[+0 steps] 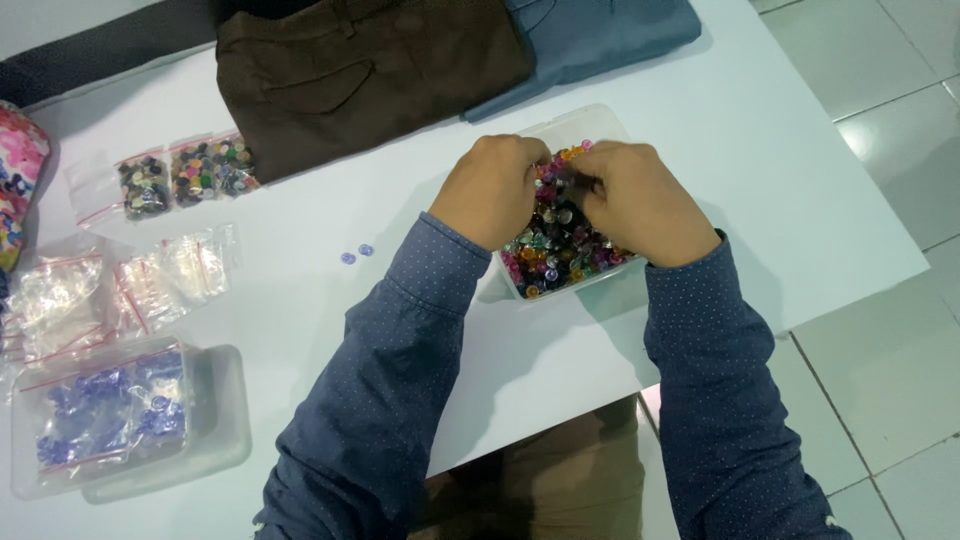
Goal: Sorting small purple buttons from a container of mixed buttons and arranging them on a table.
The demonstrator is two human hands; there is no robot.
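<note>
Two hands dig in a clear plastic box [610, 125] of mixed coloured beads [560, 245] near the table's [760, 150] far right edge. Left hand [490, 190] and right hand [640, 200] curl inward, fingertips buried; what they pinch cannot be told. Another clear tub [215, 440] at the near left corner holds bagged blue beads [100, 410].
</note>
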